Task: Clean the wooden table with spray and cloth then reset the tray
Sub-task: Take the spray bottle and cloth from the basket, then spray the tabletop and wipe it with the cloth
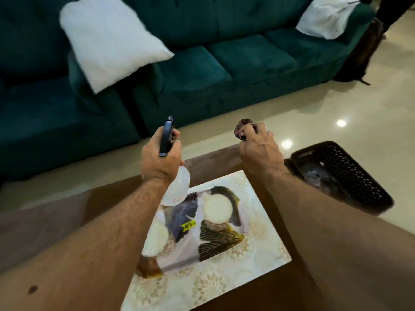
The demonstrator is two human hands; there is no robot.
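Forearms reach out from the bottom corners over a wooden bench (258, 162). Nearest, a pale floral-patterned tray (215, 281) lies on the bench between the arms. On it: two round white-topped items, a dark fan-shaped piece with gold ribbing, and a yellow price sticker (188, 225); what these items are cannot be told.

Left hand (160, 162), raised above the tray's far left corner. Grip: fingers wrapped round the neck of a spray bottle (177, 187), which has a clear body hanging below the hand and a dark trigger head (167, 135) standing above it.

Right hand (260, 151), level with the left, above the bench's far edge. Grip: fingers curled tight round a small dark bunched cloth (241, 129), only a tuft showing past the knuckles.

Right of the right forearm, a black perforated basket (350, 167) sits at the bench's right side, with something dark and blurred inside.

Beyond the bench, glossy cream floor (336, 113) with lamp reflections. Farther still, a teal sofa (224, 63) runs along the back, carrying a white cushion (107, 41) at left and another white cushion (330, 16) at far right. A dark bag (361, 50) leans at the sofa's right end.
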